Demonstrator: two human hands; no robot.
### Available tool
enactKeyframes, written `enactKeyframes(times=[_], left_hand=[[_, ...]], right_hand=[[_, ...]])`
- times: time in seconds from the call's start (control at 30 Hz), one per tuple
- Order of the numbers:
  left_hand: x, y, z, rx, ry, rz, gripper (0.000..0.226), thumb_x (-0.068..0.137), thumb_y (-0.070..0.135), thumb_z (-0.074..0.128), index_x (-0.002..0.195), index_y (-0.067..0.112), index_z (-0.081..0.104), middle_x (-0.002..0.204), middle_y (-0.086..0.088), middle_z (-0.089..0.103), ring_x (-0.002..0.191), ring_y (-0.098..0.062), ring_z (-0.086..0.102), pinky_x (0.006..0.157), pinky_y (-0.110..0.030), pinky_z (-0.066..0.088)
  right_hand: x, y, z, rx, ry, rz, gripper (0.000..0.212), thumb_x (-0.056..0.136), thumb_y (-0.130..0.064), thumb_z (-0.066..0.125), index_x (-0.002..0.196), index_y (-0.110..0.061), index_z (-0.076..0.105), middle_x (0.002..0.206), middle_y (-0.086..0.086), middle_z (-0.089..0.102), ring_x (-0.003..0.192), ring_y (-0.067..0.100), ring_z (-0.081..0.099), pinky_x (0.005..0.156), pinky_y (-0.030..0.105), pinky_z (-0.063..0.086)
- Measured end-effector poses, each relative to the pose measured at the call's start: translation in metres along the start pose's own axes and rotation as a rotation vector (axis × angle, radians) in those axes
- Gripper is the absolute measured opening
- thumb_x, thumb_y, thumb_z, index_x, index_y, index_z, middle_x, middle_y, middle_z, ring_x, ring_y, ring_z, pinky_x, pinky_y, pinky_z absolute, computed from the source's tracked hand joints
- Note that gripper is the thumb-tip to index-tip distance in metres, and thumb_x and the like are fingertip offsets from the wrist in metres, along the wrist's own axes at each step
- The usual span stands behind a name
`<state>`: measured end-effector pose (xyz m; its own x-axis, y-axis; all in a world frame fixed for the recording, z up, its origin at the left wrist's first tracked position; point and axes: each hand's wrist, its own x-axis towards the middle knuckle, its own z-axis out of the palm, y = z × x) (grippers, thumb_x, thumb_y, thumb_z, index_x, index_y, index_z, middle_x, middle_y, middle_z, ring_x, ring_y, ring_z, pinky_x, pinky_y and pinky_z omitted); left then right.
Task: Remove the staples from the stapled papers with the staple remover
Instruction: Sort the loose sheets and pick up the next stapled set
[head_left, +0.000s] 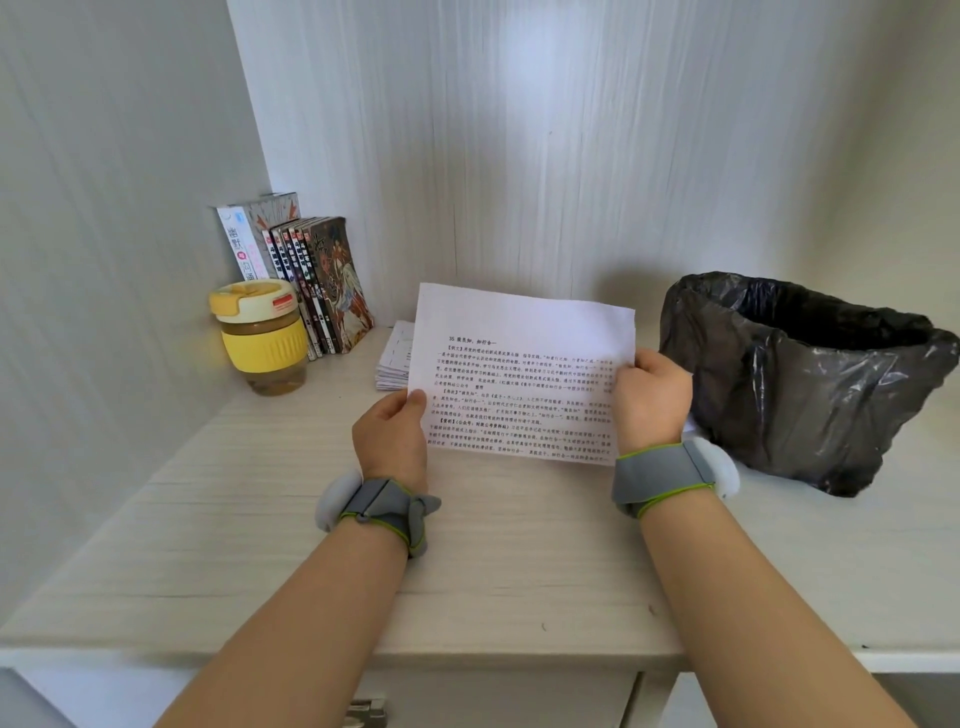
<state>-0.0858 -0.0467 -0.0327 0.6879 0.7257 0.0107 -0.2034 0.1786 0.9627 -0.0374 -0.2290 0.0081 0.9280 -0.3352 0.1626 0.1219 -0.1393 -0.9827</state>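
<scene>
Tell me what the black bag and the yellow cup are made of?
The black bag looks like thin shiny plastic film: it crinkles and glints. The yellow cup seems clear glass or plastic at its base, with a ribbed, matte yellow sleeve, maybe silicone.

Both hands hold a printed sheet (524, 364) up off the desk (234, 519): left hand (390, 441) pinches its lower-left edge w/ thumb on top, right hand (652, 397) grips the right edge. Behind the sheet, a paper stack (395, 358) lies on the desk; staples too small to tell. Yellow-lidded jar (262, 335) and books (311, 275) stand back-left, black-lined bin (805, 374) at right, just beside the right hand.
</scene>
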Motion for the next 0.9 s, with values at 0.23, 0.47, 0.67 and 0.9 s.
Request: enactKeyframes(times=[0.23, 0.47, 0.67, 0.9], left_hand=[[0.001, -0.002, 0.000, 0.065, -0.078, -0.014, 0.024, 0.081, 0.007, 0.064, 0.104, 0.015, 0.066, 0.082, 0.008, 0.063, 0.073, -0.006, 0.060, 0.064, -0.019, 0.051], [0.007, -0.005, 0.000, 0.235, 0.009, 0.022, 0.019, 0.084, 0.005, 0.057, 0.102, 0.004, 0.063, 0.085, -0.002, 0.066, 0.081, -0.019, 0.058, 0.079, -0.030, 0.048], [0.002, 0.001, -0.002, 0.428, 0.242, 0.094, 0.027, 0.087, 0.006, 0.050, 0.114, 0.003, 0.056, 0.115, -0.014, 0.062, 0.107, -0.029, 0.056, 0.079, -0.024, 0.036], [-0.002, 0.003, -0.003, 0.494, 0.157, 0.040, 0.036, 0.086, 0.007, 0.050, 0.122, 0.002, 0.051, 0.122, -0.015, 0.060, 0.110, -0.030, 0.056, 0.075, -0.025, 0.037]], right_hand=[[0.005, -0.003, -0.004, -0.012, 0.023, 0.043, 0.039, 0.080, 0.003, 0.040, 0.105, -0.006, 0.069, 0.092, 0.013, 0.059, 0.082, 0.022, 0.049, 0.071, 0.027, 0.038], [0.005, -0.002, -0.008, 0.110, 0.030, -0.019, 0.034, 0.079, 0.002, 0.040, 0.097, -0.002, 0.069, 0.082, 0.010, 0.063, 0.078, 0.023, 0.051, 0.074, 0.034, 0.045], [0.014, 0.002, -0.011, -0.199, 0.132, 0.056, 0.035, 0.082, 0.000, 0.043, 0.106, -0.011, 0.067, 0.118, 0.013, 0.063, 0.109, 0.030, 0.056, 0.091, 0.034, 0.043], [0.005, 0.003, -0.004, -0.648, -0.047, 0.052, 0.030, 0.085, -0.013, 0.045, 0.109, -0.010, 0.063, 0.122, 0.017, 0.055, 0.108, 0.034, 0.055, 0.096, 0.038, 0.043]])
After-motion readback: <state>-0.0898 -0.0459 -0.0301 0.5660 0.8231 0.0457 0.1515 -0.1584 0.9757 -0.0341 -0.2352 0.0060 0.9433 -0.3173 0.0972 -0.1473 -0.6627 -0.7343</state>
